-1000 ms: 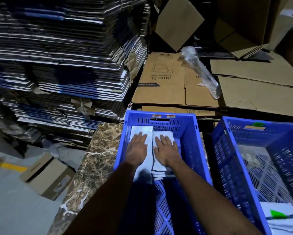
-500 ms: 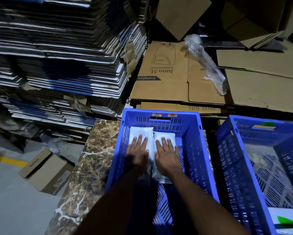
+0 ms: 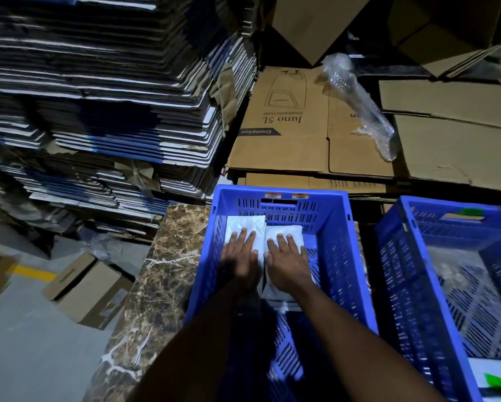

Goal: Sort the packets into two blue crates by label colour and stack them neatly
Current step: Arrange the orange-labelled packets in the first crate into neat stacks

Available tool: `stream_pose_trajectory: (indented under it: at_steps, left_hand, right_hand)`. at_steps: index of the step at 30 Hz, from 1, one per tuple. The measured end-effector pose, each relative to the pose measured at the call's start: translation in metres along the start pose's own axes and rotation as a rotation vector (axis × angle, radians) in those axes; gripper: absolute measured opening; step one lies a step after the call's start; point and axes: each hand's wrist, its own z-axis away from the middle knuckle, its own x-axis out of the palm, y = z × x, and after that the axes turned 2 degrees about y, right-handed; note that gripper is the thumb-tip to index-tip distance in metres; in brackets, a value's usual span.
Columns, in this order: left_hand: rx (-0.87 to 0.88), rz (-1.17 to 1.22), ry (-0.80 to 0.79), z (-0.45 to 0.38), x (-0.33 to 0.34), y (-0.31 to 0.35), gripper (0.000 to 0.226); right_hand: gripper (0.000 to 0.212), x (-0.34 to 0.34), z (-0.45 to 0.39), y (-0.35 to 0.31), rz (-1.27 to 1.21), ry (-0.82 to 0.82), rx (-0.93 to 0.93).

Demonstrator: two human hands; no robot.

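Observation:
Two blue crates stand side by side on a marble counter. In the left crate (image 3: 339,227) two stacks of white packets lie against the far wall. My left hand (image 3: 240,256) presses flat on the left stack (image 3: 244,223), fingers straight. On the right stack (image 3: 287,230) my right hand (image 3: 287,261) lies flat in the same way. Their labels are hidden. The right crate (image 3: 394,256) holds a white packet with a green label (image 3: 497,381) at its near right corner, and a green sticker (image 3: 471,211) marks its far rim.
The brown marble counter (image 3: 168,271) ends at the left above a grey floor with cardboard boxes (image 3: 89,291). Tall stacks of flattened cartons (image 3: 104,97) rise at the left. Flat brown cardboard (image 3: 301,134) and a bubble-wrap roll (image 3: 359,103) lie behind the crates.
Both hands have slid a little toward me along the packet stacks while staying flat on them. The view has tilted so the crates sit lower in frame.

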Motion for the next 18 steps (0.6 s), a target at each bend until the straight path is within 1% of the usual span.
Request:
stream_pose_trajectory:
  at_steps: [2,3,4,6,8,11,13,18]
  left_hand:
    - [-0.050,-0.018,-0.008,-0.015,0.000,0.000,0.053]
    - [-0.045,-0.041,-0.019,-0.022,-0.001,0.000,0.055]
    - [-0.034,-0.067,-0.064,-0.027,-0.002,0.001,0.057]
    - [-0.016,-0.143,-0.145,-0.034,-0.004,0.002,0.057]
    - [-0.002,-0.175,-0.160,-0.038,-0.003,0.001,0.056]
    - [-0.014,-0.166,-0.179,-0.035,0.000,0.000,0.059]
    - [0.005,-0.141,-0.148,-0.032,0.003,-0.004,0.062]
    - [0.040,-0.023,-0.073,-0.028,0.005,-0.010,0.057]
  right_hand:
    - [0.054,-0.016,-0.010,0.001,-0.030,0.006,0.019]
    - [0.055,-0.021,-0.015,0.001,-0.020,0.032,0.019]
    - [0.056,-0.024,-0.020,0.003,-0.004,0.045,0.020]
    - [0.057,-0.025,-0.026,0.004,0.022,0.000,0.034]
    - [0.059,-0.018,-0.028,0.005,0.003,-0.066,0.066]
    - [0.060,-0.005,-0.029,0.007,-0.039,-0.037,0.081]
    - [0.060,0.002,-0.029,0.007,-0.043,-0.010,0.081]
    - [0.061,0.010,-0.024,0.010,-0.016,0.012,0.057]
